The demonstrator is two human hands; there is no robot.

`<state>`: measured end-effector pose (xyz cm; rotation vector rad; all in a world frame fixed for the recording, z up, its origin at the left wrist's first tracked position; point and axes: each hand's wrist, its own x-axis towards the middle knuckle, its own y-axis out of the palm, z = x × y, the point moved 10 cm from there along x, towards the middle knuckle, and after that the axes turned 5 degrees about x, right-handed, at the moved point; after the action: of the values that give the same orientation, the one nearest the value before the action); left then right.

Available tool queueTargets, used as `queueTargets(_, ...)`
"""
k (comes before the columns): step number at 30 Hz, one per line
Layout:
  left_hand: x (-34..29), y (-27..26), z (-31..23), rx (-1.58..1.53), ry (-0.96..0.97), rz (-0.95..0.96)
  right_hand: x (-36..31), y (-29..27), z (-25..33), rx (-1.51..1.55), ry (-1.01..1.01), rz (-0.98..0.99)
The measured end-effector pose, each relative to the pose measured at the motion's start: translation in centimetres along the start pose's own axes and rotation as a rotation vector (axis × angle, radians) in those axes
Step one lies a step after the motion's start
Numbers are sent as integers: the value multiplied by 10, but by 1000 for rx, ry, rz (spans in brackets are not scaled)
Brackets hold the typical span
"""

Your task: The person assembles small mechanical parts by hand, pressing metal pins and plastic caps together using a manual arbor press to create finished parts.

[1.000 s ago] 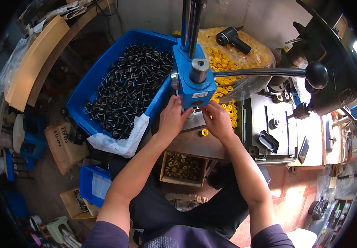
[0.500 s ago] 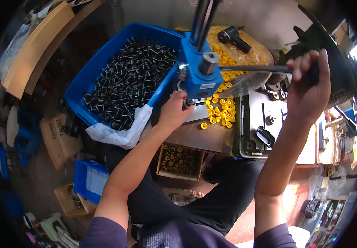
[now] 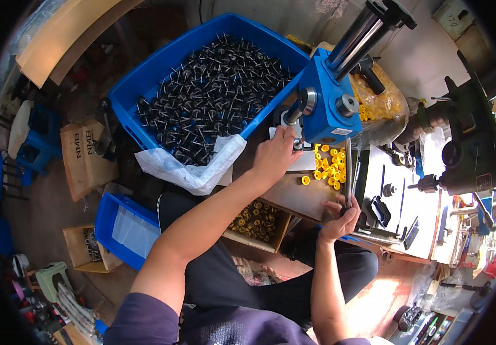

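Observation:
A blue lever press (image 3: 329,109) stands on the bench. Under its ram, my left hand (image 3: 275,154) is closed, fingertips pinching a small dark round part (image 3: 298,144) beside a metal plate (image 3: 304,161). My right hand (image 3: 340,218) is wrapped round the lower end of the press lever (image 3: 349,178), which points down toward me. Just right of my left hand, several small yellow caps (image 3: 329,168) lie loose on the bench. To the left, a big blue tub (image 3: 122,109) holds a heap of black parts with thin metal shafts (image 3: 213,92).
A clear bag of yellow caps (image 3: 383,95) and a black tool (image 3: 368,75) sit behind the press. At the right stands a dark green drill press (image 3: 466,152). An open box of yellow-and-dark parts (image 3: 251,240) is below the bench edge; a blue bin (image 3: 107,221) stands lower left.
My right hand has swung the lever from high on the right down toward me. My left hand stays under the ram with the dark part. The view has shifted.

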<state>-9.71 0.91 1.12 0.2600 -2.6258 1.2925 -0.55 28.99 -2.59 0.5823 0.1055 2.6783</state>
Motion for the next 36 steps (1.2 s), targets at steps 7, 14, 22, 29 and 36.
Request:
queueTargets(7,-4,-7,5,18,1,-12,7,6,39,-9,107,3)
queueTargets(14,2,-18,2,-197,-2,-91,149,75,244,538,-209,351)
queueTargets(22,7,-20,11,-365,-187,-94,140,96,26,-484,-78,484)
queueTargets(29,2,-17,16,-318,-145,-27,114,139,-48,-971,-351,669)
queueTargets(36,-1,-22,23,-390,-187,-89,117,142,-26,-621,-170,565)
